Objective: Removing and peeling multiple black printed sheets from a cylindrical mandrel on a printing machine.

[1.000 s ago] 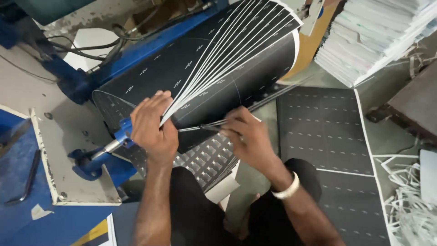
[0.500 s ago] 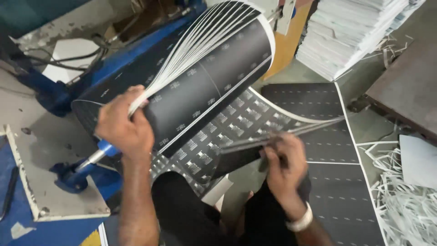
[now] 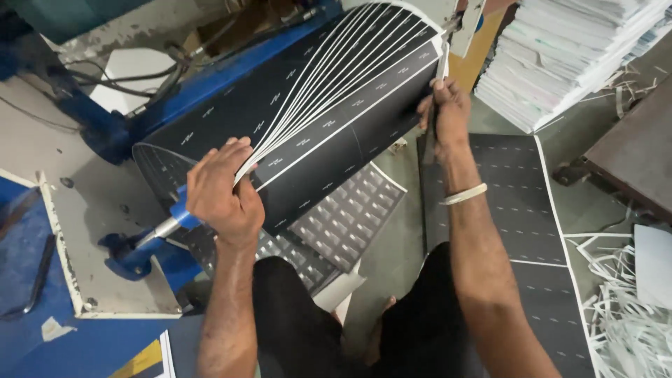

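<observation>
- Left hand (image 3: 218, 194): grip closed on fanned black sheets (image 3: 329, 133), 9 o'clock edge.
- Right hand (image 3: 448, 115): pinching 3 o'clock edge.
- Risk: loosened pinch, sheets spring loose.

Black sheets (image 3: 329, 133): matt card, white-edged; machine frame (image 3: 231, 70): blue painted metal, scuffed; stacked paper (image 3: 560, 56): white, matt; wristband (image 3: 465, 194): smooth white.
</observation>
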